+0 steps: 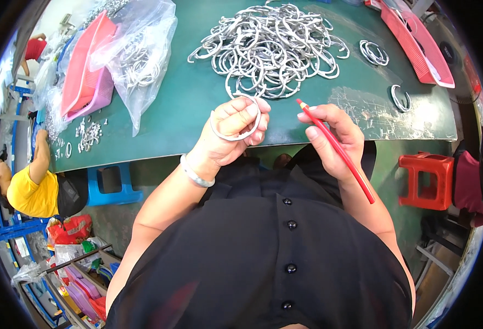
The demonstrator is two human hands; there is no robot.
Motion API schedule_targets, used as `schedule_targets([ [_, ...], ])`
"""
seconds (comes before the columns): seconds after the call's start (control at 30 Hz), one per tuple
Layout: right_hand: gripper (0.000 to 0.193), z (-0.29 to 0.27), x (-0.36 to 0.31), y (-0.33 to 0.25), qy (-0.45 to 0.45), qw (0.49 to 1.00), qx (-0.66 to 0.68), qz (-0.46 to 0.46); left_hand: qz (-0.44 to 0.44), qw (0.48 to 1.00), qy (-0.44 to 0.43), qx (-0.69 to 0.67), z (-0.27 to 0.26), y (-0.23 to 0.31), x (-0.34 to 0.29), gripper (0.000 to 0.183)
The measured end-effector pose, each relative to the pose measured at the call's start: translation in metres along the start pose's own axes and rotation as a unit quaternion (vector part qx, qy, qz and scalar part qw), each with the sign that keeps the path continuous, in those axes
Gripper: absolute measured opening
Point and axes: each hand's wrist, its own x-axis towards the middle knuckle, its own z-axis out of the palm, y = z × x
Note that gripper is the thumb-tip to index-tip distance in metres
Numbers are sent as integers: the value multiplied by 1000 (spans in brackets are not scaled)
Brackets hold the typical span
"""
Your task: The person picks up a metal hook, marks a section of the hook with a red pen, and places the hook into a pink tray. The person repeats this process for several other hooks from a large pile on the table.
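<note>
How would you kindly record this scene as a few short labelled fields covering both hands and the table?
Left hand: holding a silver-coloured, metallic-looking round ring
Right hand: holding a slim red pencil, tip apart from the ring
Surface: green tabletop
Centre: heap of silvery curved rings
Left side: clear plastic bag beside a pink plastic basket
Right side: long pink plastic tray

Nothing legible shows — at the lower left of the frame, the white label (21,247) on the blue rack (19,229) is too small and blurred for any words or numbers to be read.
</note>
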Motion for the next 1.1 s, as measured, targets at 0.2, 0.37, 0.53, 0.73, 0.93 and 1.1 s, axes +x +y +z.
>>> schedule_targets([
  [0.2,19,1,1,-2,10,1000,-9,-3,-11,1000,-9,-9,4,-1,2,14],
  [0.37,31,6,14,-15,-51,975,-143,-161,28,991,66,112,20,-7,11,16],
  [0.53,31,17,22,-14,-67,959,-179,-208,131,961,129,209,27,-23,20,17],
  [0.73,16,-8,33,-10,65,981,-162,-89,90,951,135,265,26,-17,17,19],
  [0.93,19,-116,92,33,239,964,-75,85,97,946,139,276,7,-14,8,19],
  [1.1,20,-175,119,68,259,937,-155,176,118,953,124,250,-2,-16,4,19],
])
